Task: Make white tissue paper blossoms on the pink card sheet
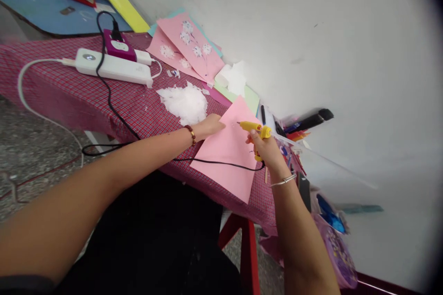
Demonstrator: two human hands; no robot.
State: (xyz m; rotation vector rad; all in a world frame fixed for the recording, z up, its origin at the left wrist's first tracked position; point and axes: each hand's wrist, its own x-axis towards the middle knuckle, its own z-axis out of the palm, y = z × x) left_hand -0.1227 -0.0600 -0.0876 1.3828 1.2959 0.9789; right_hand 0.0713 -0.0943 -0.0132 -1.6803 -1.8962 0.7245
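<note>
A yellow hot glue gun (249, 126) is gripped in my right hand (265, 145), its nozzle pointing left over a sheet of pink paper (224, 161). A long clear glue stick (325, 157) sticks out of the gun's back, and a black cord (221, 162) runs from its handle across the paper. My left hand (209, 126) holds the sheet's left edge, its fingers partly hidden. Beside that hand lies a pile of torn white tissue-like pieces (185, 103). Whether glue lies under the nozzle is too small to tell.
Pink sheets with white puffy flowers (190, 46) lie against the wall. A white power strip (112, 67) and a purple plug adapter (119, 46) sit on the checked tablecloth (72, 85). Pens and tools (294, 136) crowd the right. A red stool leg (247, 249) stands below.
</note>
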